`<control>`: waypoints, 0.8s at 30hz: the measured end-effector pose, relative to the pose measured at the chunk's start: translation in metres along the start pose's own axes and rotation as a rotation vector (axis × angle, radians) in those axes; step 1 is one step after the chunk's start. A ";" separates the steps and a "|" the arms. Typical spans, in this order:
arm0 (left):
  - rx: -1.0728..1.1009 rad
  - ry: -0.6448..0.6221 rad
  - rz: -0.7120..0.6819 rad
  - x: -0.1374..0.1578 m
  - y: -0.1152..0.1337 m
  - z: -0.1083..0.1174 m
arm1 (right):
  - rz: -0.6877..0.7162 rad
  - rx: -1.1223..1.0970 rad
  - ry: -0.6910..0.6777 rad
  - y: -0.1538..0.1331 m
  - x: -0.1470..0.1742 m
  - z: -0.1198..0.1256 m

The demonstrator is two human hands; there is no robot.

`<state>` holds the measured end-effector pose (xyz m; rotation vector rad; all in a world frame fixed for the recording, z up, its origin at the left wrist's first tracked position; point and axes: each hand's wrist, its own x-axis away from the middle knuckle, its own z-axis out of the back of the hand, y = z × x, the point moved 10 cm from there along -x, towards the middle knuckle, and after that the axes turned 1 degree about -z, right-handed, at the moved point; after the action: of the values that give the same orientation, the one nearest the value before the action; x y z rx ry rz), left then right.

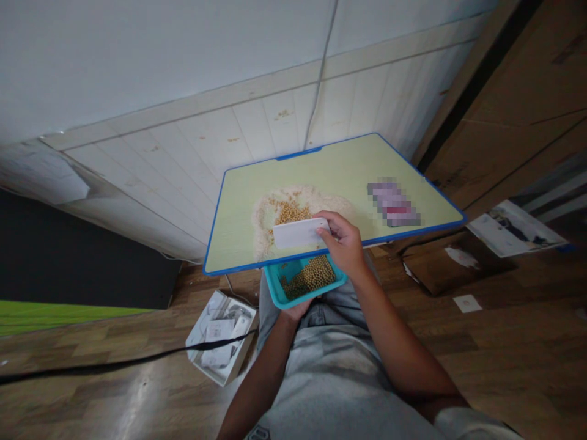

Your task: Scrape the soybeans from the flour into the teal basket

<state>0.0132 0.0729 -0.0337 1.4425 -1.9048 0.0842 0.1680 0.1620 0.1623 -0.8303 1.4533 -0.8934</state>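
You are pinching the card (296, 233) in your right hand (343, 241) beside the beans (292, 212) near the front edge of the bench (238, 208), your left hand (297, 310) holding the tray (274, 287) below, seemingly gathering beans, the next stroke calling for a steady tray.

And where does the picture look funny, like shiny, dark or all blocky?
All in the head view: coarse squares hide a pinkish thing on the table; pale glare streaks the floor at lower left; the cardboard at right looks dim; the round grains in the turquoise tub are clear enough to tell apart.
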 end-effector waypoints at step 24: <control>-0.029 -0.019 -0.006 -0.008 -0.001 0.004 | 0.099 0.061 -0.034 -0.004 -0.020 -0.015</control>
<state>0.0131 0.0768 -0.0411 1.4339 -1.9095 0.0395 0.1544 0.1788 0.1756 -0.7187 1.4185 -0.8412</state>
